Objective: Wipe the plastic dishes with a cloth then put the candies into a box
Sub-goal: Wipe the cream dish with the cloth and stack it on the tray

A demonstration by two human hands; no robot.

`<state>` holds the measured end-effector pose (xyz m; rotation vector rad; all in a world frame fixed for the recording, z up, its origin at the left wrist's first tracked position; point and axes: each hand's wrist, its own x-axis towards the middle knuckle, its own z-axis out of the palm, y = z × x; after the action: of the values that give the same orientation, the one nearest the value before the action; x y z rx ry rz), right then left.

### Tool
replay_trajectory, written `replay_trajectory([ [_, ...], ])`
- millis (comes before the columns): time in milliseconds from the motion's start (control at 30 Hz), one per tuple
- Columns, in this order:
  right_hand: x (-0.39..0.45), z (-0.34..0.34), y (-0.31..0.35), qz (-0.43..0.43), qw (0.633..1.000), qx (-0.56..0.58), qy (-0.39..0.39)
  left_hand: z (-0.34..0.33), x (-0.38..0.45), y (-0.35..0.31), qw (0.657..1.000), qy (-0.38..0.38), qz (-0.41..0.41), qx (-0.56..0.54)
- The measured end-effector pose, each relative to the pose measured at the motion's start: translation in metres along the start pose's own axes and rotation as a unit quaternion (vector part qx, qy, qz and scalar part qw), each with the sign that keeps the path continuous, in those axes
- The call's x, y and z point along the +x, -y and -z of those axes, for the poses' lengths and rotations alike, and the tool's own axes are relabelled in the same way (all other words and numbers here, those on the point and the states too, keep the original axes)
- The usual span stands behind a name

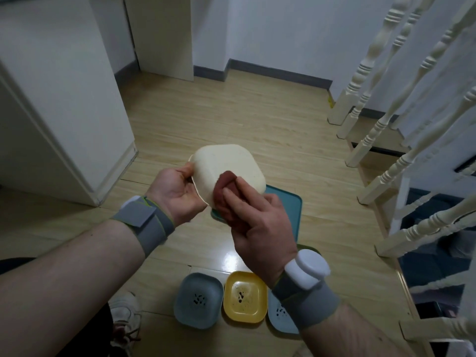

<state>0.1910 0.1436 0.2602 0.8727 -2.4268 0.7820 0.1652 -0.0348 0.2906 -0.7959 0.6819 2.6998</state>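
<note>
My left hand grips the rim of a cream plastic dish, held up over the floor with its underside facing me. My right hand holds a bunched reddish-brown cloth and presses it against the dish's lower edge. On the floor near me sit a blue-grey dish with dark specks, a yellow dish with dark stains, and a pale blue dish partly hidden by my right wrist. No candies or box can be seen.
A teal tray lies on the wooden floor under my hands. White stair balusters stand at the right, a white cabinet at the left. My shoe is at the lower left.
</note>
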Motion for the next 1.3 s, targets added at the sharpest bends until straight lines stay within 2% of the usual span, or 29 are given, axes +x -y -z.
replay_trajectory([
  [67,0.002,-0.002,-0.006,-0.077,0.996,0.038,-0.022,-0.001,-0.002,-0.001,1.000,0.019,-0.016,0.003],
  [133,0.003,0.001,-0.007,-0.203,0.972,0.112,-0.044,-0.002,-0.005,0.002,0.999,0.037,-0.020,0.016],
  [167,0.005,0.004,-0.005,-0.278,0.942,0.182,-0.046,-0.002,-0.006,0.003,0.999,0.043,-0.016,0.023],
  [233,0.009,0.013,-0.003,-0.411,0.842,0.349,-0.033,0.000,-0.006,0.004,0.998,0.053,-0.009,0.042],
  [267,0.012,0.018,-0.004,-0.444,0.801,0.401,-0.031,0.001,-0.005,0.004,0.997,0.057,-0.004,0.051],
  [433,0.025,0.035,-0.022,-0.493,0.761,0.417,-0.055,0.001,-0.006,-0.002,0.991,0.072,0.014,0.111],
  [500,0.027,0.041,-0.026,-0.493,0.764,0.415,-0.021,-0.002,-0.010,0.001,0.986,0.068,0.006,0.153],
  [600,0.029,0.043,-0.034,-0.481,0.793,0.374,0.007,-0.008,-0.015,0.013,0.970,0.058,-0.027,0.234],
  [733,0.031,0.039,-0.031,-0.428,0.843,0.321,0.049,-0.007,-0.017,0.032,0.926,0.045,-0.053,0.370],
  [834,0.029,0.029,-0.016,-0.351,0.887,0.284,0.097,-0.003,-0.013,0.041,0.940,0.043,-0.036,0.336],
  [934,0.024,0.018,-0.001,-0.239,0.934,0.237,0.123,-0.004,-0.011,0.047,0.969,0.047,0.010,0.241],
  [1000,0.018,0.011,0.009,-0.175,0.952,0.200,0.150,-0.003,-0.008,0.044,0.982,0.032,0.023,0.187],
  [1100,0.004,0.000,0.014,-0.115,0.977,0.129,0.126,-0.001,-0.004,0.030,0.992,-0.010,0.011,0.129],
  [1167,0.002,0.001,0.007,-0.143,0.976,0.141,0.089,0.001,-0.002,0.019,0.995,-0.024,-0.002,0.093],
  [1300,0.009,0.017,-0.019,-0.333,0.929,0.147,0.065,0.002,-0.005,0.020,0.992,0.000,0.011,0.126],
])
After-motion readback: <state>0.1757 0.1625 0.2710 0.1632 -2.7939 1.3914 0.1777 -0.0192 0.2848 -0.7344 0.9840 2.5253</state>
